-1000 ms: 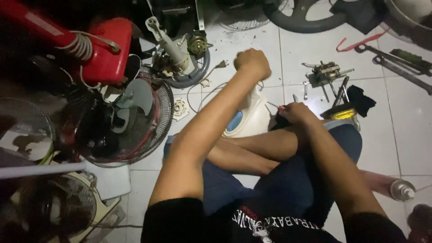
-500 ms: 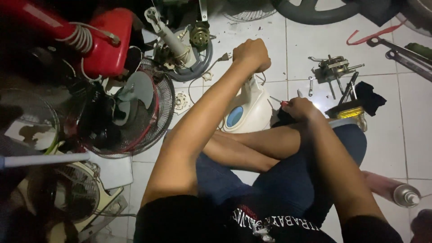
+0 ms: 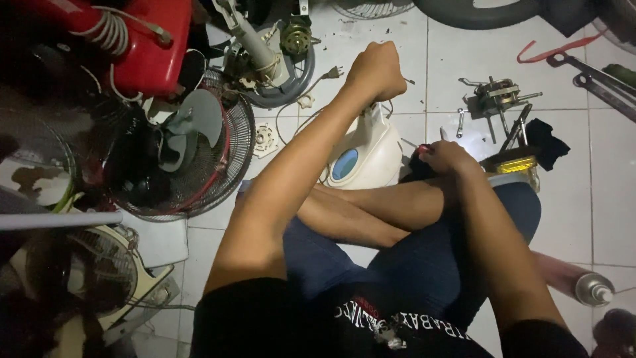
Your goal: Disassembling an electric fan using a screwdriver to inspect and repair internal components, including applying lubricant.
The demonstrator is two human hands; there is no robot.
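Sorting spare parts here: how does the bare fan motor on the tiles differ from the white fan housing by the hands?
The bare fan motor is small, metallic and lies untouched; the white fan housing is larger, smooth plastic with a blue oval window, below the left hand. Both rest on the white tiled floor.

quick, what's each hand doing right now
left hand: closed in a fist above the white fan base
right hand: closed on something dark, cannot tell what

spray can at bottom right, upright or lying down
Lying down: the metal spray can rests on its side on the white tiled floor, nozzle end pointing right.
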